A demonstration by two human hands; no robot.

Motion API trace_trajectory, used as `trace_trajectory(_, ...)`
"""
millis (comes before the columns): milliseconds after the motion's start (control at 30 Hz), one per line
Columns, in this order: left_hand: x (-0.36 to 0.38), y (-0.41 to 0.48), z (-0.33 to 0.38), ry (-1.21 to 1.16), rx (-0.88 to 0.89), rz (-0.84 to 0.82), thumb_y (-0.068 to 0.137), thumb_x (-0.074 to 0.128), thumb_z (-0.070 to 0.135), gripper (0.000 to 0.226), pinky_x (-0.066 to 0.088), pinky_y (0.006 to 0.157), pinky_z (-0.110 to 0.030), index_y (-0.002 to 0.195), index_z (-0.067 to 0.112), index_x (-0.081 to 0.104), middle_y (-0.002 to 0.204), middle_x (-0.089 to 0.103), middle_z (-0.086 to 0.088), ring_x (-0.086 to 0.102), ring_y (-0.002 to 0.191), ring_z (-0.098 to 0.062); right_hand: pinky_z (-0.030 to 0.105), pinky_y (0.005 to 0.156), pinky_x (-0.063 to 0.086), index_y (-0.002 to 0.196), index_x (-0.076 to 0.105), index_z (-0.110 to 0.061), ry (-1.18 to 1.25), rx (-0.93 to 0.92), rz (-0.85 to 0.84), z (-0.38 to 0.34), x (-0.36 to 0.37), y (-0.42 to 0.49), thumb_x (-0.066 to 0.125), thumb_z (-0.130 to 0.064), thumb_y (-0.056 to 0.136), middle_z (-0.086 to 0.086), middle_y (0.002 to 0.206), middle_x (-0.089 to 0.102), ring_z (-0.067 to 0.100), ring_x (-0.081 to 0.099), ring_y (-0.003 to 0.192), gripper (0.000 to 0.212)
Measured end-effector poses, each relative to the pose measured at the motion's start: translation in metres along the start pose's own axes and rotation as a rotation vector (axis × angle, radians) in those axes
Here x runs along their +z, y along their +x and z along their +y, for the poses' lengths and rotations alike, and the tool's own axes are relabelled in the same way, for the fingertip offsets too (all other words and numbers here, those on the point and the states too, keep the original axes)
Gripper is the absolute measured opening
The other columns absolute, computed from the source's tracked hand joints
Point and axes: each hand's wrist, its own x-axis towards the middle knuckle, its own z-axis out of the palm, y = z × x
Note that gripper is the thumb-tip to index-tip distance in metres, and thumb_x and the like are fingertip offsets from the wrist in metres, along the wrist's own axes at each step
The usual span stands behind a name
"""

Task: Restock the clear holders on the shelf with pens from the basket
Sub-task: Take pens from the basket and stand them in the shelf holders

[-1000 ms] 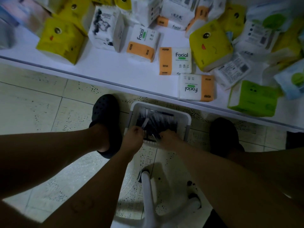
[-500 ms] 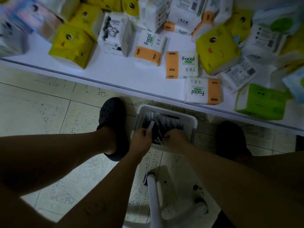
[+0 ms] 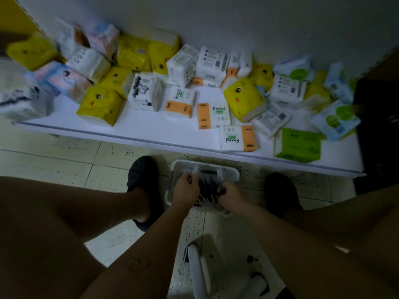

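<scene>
1. The pens, dark-bodied with pale ends, lay heaped in the basket, mostly along its length; blur hid their details.
2. The basket, a pale rectangular tub, stood on the tiled floor just in front of the front edge of the shelf, between the person's two feet.
3. The left hand reached in over the basket's left side, fingers curled round a few pens whose pale ends stuck up past the knuckles.
4. The right hand was at the basket's near right corner, fingers curled down into the heap and gripping pens there.
5. The two hands were near each other but apart, with pens showing between them.
6. The left shoe, a dark perforated clog, stood just beside the basket's left wall; the right shoe stood near its right wall.
7. The shelf was low and white, and carried scattered tissue packs: yellow, white-and-orange, and pale blue.
8. One white-and-orange pack lay at the shelf's front edge, directly behind the basket.
9. A green pack sat near the shelf's front right corner.
10. A white tubular frame stood on the floor at the bottom of the view, between the forearms.
</scene>
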Motion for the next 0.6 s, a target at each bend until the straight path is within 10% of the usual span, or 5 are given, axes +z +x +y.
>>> trace_trajectory(300, 0.01, -0.028, 0.047, 0.049, 0.169, -0.011, 0.101, 0.046, 0.026, 0.018, 0.054, 0.073, -0.04, 0.103, 0.011, 0.055, 0.094, 0.066, -0.013, 0.063, 0.08, -0.026, 0.026, 0.056, 0.036, 0.068, 0.052, -0.021, 0.049, -0.205, 0.283, -0.023, -0.047, -0.057, 0.057, -0.025, 0.095, -0.003, 0.063, 0.053, 0.016, 0.051, 0.061, 0.028)
trace_trajectory(367, 0.008, -0.032, 0.066, 0.021, 0.218, -0.009, 0.098, 0.05, 0.021, 0.014, 0.055, 0.071, -0.038, 0.101, 0.009, 0.058, 0.091, 0.067, -0.011, 0.064, 0.077, -0.023, 0.028, 0.06, 0.039, 0.092, 0.058, -0.017, 0.074, -0.246, 0.34, -0.03, -0.064, -0.072, 0.058, -0.016, 0.092, -0.001, 0.075, 0.058, 0.02, 0.055, 0.071, 0.001)
trace_trajectory(600, 0.006, -0.066, 0.139, 0.004, 0.513, -0.112, 0.095, 0.054, 0.016, 0.011, 0.054, 0.081, -0.039, 0.098, 0.01, 0.062, 0.091, 0.073, -0.009, 0.069, 0.088, -0.022, 0.032, 0.062, 0.036, 0.132, 0.05, -0.013, 0.116, -0.45, 0.608, -0.051, -0.122, -0.12, 0.044, -0.018, 0.101, 0.01, 0.097, 0.062, 0.029, 0.056, 0.082, 0.032)
